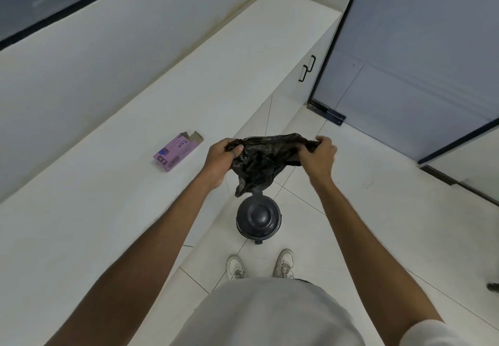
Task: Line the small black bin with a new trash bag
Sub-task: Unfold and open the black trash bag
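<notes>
A crumpled black trash bag [266, 160] hangs in the air between my two hands. My left hand [222, 156] grips its left edge and my right hand [320, 154] grips its right edge, with the bag stretched between them. Its lower end dangles just above the small black bin [258, 217], which stands on the floor tiles with its round domed lid closed. The bin's pedal points toward my feet.
A white counter [121, 183] runs along the left, with an open purple box [176, 151] lying on it. White cabinet doors with black handles [307, 68] sit below the counter's far end. A glass door [418, 62] stands at right. My white shoes [260, 264] are just behind the bin.
</notes>
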Available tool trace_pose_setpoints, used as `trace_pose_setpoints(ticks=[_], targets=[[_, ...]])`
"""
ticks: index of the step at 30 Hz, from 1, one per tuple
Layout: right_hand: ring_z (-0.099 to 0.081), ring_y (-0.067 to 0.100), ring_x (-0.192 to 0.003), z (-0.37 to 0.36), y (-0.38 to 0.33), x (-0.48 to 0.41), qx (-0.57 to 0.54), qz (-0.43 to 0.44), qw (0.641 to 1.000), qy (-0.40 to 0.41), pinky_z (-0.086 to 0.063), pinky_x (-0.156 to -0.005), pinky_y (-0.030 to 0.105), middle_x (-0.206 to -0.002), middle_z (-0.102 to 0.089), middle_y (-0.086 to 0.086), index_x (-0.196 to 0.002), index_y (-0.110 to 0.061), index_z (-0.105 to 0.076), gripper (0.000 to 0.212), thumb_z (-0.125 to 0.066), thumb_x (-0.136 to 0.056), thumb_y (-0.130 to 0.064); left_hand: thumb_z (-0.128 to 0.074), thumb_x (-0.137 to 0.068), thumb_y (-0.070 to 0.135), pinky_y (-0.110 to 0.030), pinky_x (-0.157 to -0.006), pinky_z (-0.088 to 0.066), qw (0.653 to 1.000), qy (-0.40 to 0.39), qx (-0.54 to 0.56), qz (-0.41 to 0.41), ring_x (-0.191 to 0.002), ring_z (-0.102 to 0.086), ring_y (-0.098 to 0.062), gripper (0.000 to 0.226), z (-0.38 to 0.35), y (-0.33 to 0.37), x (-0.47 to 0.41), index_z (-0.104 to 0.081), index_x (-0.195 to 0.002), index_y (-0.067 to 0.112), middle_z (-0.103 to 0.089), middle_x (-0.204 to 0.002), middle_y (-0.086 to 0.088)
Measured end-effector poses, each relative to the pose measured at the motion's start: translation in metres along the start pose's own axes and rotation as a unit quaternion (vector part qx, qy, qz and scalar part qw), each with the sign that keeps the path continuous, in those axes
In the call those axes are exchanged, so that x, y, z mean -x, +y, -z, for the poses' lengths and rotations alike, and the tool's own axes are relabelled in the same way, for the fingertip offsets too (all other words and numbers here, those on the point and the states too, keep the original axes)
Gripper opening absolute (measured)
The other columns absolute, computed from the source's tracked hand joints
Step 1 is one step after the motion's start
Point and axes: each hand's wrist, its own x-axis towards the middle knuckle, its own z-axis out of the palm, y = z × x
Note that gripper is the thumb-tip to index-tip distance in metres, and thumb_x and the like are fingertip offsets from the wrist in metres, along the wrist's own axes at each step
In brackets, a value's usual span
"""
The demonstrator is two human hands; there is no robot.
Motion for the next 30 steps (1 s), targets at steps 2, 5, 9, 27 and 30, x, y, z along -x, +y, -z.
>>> trace_pose_setpoints(ticks=[2, 5, 9, 27, 30], targets=[[-0.055, 0.032, -0.117, -0.012, -0.007, 0.015, -0.172, -0.152, 0.97, -0.077, -0.058, -0.092, 0.054, -0.134, -0.048, 0.012, -0.137, -0.015, -0.041, 0.073, -0.078, -0.082, -0.044, -0.069, -0.095, 0.002, -0.029, -0.072, -0.058, 0.999, -0.006, 0.048, 0.005, -0.088, -0.068, -0.022, 0.013, 0.001, 0.0, 0.006, -0.071, -0.101, 0.013, -0.072, -0.094, -0.006], [-0.056, 0.039, -0.119, -0.025, -0.014, 0.033, -0.273, -0.267, 0.891, -0.245, -0.061, -0.087, 0.056, -0.13, -0.051, 0.017, -0.135, -0.012, -0.052, 0.066, -0.079, -0.085, -0.045, -0.076, -0.086, -0.006, -0.027, -0.072, -0.059, 0.998, -0.043, 0.034, -0.028, -0.083, -0.069, -0.018, 0.022, 0.002, -0.002, 0.016, -0.069, -0.097, 0.012, -0.072, -0.091, -0.007], [-0.062, 0.03, -0.119, -0.045, -0.016, 0.04, -0.297, -0.242, 0.888, -0.253, -0.063, -0.08, 0.042, -0.13, -0.063, 0.012, -0.128, -0.01, -0.066, 0.049, -0.075, -0.09, -0.038, -0.074, -0.084, -0.011, -0.023, -0.074, -0.057, 0.992, -0.126, 0.023, -0.019, -0.089, -0.068, -0.017, 0.033, 0.014, -0.005, 0.023, -0.067, -0.109, 0.01, -0.068, -0.097, -0.008], [-0.075, 0.016, -0.097, -0.074, 0.015, 0.081, 0.026, 0.182, 0.964, -0.195, -0.061, -0.093, 0.034, -0.102, -0.078, 0.002, -0.098, -0.018, -0.081, 0.036, -0.066, -0.08, 0.01, -0.068, -0.097, 0.023, -0.045, -0.09, -0.061, 0.994, 0.032, 0.001, 0.1, -0.107, -0.072, -0.031, 0.027, 0.011, -0.018, 0.012, -0.065, -0.121, 0.01, -0.074, -0.115, -0.013], [-0.075, 0.019, -0.092, -0.07, 0.025, 0.078, -0.017, 0.119, 0.983, -0.138, -0.063, -0.086, 0.044, -0.1, -0.078, 0.003, -0.089, -0.031, -0.079, 0.039, -0.07, -0.084, 0.006, -0.059, -0.102, 0.015, -0.043, -0.09, -0.06, 0.984, 0.067, 0.11, 0.122, -0.104, -0.071, -0.03, 0.013, 0.023, -0.018, 0.009, -0.071, -0.104, 0.01, -0.075, -0.11, -0.013]])
